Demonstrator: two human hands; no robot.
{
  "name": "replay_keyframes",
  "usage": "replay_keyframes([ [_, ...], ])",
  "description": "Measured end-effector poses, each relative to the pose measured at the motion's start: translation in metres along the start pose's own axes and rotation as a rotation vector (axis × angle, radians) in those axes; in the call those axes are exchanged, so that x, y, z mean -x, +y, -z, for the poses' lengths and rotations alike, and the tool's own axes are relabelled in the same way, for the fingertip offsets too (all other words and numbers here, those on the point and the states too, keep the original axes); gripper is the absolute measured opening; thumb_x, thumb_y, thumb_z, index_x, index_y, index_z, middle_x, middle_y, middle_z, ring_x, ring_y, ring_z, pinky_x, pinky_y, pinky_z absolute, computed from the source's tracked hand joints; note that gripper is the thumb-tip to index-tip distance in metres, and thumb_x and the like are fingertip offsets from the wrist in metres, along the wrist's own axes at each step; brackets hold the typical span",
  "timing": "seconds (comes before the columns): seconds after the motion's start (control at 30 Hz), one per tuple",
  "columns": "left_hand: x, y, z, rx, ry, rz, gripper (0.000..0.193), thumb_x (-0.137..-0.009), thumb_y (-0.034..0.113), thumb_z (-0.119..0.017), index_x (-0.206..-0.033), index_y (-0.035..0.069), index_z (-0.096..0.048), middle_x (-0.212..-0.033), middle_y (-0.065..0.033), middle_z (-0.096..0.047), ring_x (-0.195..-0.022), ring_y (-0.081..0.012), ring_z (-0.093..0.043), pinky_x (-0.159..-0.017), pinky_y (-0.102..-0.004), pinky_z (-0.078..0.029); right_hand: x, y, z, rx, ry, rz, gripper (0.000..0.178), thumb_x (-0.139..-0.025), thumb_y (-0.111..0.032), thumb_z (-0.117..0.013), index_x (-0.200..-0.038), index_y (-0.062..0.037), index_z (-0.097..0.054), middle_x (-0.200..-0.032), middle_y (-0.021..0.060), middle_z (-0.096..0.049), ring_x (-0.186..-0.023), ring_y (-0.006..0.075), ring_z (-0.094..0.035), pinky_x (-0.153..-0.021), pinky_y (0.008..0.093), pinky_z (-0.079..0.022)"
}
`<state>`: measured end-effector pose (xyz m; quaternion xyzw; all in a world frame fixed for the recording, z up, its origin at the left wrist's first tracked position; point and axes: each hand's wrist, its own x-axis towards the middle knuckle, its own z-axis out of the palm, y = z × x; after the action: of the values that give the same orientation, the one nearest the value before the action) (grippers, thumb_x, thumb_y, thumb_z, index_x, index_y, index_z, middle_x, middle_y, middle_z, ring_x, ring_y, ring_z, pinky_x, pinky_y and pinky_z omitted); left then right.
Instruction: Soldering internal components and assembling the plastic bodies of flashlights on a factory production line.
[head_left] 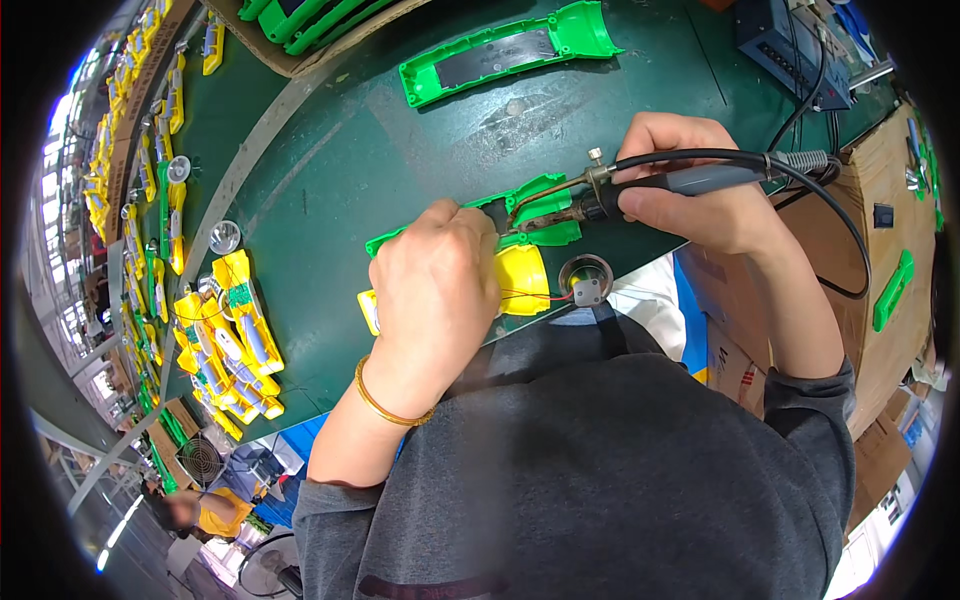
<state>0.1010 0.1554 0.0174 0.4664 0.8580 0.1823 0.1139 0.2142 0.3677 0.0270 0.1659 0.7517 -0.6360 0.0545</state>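
Observation:
My right hand point(700, 205) is closed around the grey handle of a soldering iron point(690, 181), which has a thin metal solder-feed tube point(550, 193) clamped beside it. The iron's tip and the tube's end meet over a green plastic housing half point(548, 203) lying on the bench. Over the left part of that housing, my left hand point(435, 285) is curled closed; its fingertips and whatever they grip are hidden. Partly under this hand lies a yellow housing point(522, 278). Thin wires run from it to a small grey square part point(588, 292) by a round metallic ring point(590, 268).
Another green housing half point(510, 55) lies farther back. A carton point(300, 68) of green housings stands back left. Yellow assemblies point(225, 350) pile up at left, near a clear lens point(225, 237). A blue box point(790, 50) stands back right; the iron's black cable point(862, 250) loops at right.

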Motion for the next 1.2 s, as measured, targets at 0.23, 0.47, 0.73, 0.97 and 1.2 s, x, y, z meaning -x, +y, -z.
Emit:
replay_keyframes([
  [0.23,0.002,0.002,-0.001,0.041,0.072,0.033,0.002,-0.073,0.005,-0.063,-0.074,0.005,-0.064,-0.069,-0.0101,-0.056,-0.061,-0.0301,-0.058,-0.054,-0.0384,-0.046,-0.006,-0.004,-0.002,0.011,0.004,0.025,0.014,-0.071,-0.003,-0.068,-0.077,-0.0032,-0.056,-0.070,-0.0010,-0.056,-0.064,0.0059,-0.052,-0.058,0.0225,-0.041],
  [0.47,0.004,0.002,-0.005,0.078,0.099,0.017,0.003,-0.072,0.003,-0.062,-0.073,0.006,-0.063,-0.068,-0.0104,-0.053,-0.060,-0.0305,-0.056,-0.053,-0.0404,-0.045,-0.006,-0.013,-0.004,0.046,-0.032,0.044,0.015,-0.069,-0.007,-0.069,-0.075,-0.0031,-0.056,-0.064,-0.0015,-0.054,-0.059,0.0050,-0.048,-0.052,0.0221,-0.037],
  [0.73,0.004,0.000,-0.005,0.092,0.104,0.001,0.004,-0.071,0.002,-0.063,-0.072,0.006,-0.063,-0.068,-0.0101,-0.052,-0.060,-0.0302,-0.056,-0.053,-0.0398,-0.045,0.000,-0.018,-0.008,0.128,-0.020,0.256,0.016,-0.067,-0.007,-0.069,-0.072,-0.0028,-0.055,-0.061,-0.0008,-0.053,-0.056,0.0051,-0.046,-0.050,0.0226,-0.034],
  [0.97,0.002,0.000,-0.007,0.106,0.125,-0.011,0.005,-0.070,0.002,-0.063,-0.071,0.006,-0.063,-0.067,-0.0098,-0.052,-0.060,-0.0298,-0.056,-0.052,-0.0395,-0.045,0.003,-0.018,-0.002,0.070,0.031,0.081,0.016,-0.067,-0.006,-0.069,-0.074,-0.0032,-0.055,-0.065,-0.0016,-0.054,-0.060,0.0049,-0.047,-0.053,0.0216,-0.035],
  [1.2,-0.005,0.005,-0.001,0.073,0.059,-0.039,0.005,-0.070,0.002,-0.062,-0.072,0.006,-0.064,-0.069,-0.0115,-0.054,-0.061,-0.0309,-0.057,-0.054,-0.0394,-0.045,0.018,-0.016,0.000,-0.314,0.378,0.062,0.012,-0.077,-0.011,-0.063,-0.083,-0.0027,-0.056,-0.078,0.0057,-0.060,-0.067,0.0128,-0.060,-0.064,0.0267,-0.050],
])
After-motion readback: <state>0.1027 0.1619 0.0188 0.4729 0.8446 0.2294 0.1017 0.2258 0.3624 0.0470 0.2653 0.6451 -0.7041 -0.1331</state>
